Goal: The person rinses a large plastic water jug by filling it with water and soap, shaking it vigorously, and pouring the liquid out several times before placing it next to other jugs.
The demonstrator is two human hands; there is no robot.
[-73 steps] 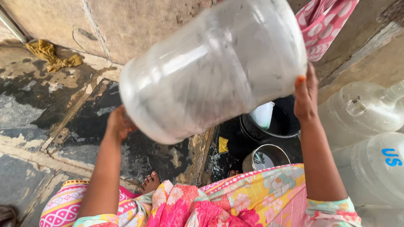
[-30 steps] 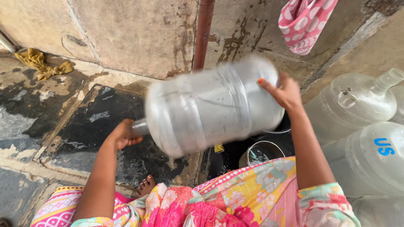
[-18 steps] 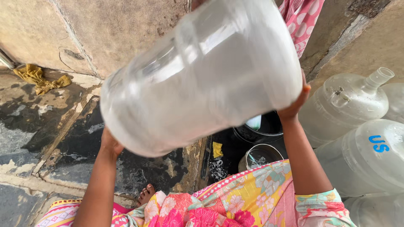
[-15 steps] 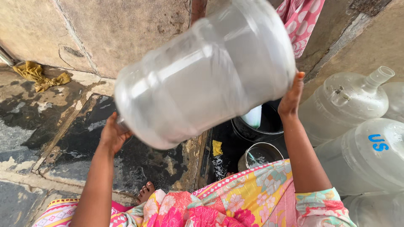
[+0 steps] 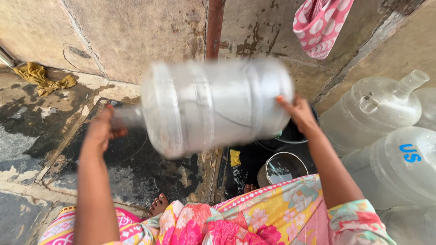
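Note:
I hold a large clear plastic water jug (image 5: 213,106) sideways in the air in front of me, blurred by motion. My left hand (image 5: 102,129) is closed over its neck and mouth at the left end. My right hand (image 5: 297,113) presses against its flat bottom at the right end. The jug hangs above a wet dark stone floor (image 5: 131,168).
Several more clear jugs (image 5: 377,113) lie at the right, one with blue markings (image 5: 399,165). A small steel pot (image 5: 281,169) and a dark bucket (image 5: 290,136) stand below the jug. A pink dotted cloth (image 5: 318,22) hangs above; a yellow rag (image 5: 43,79) lies far left. A rusty pipe (image 5: 214,27) runs up the wall.
The jug has swung down from a raised, tilted position near the camera to level and lower. Both hands stayed on its two ends.

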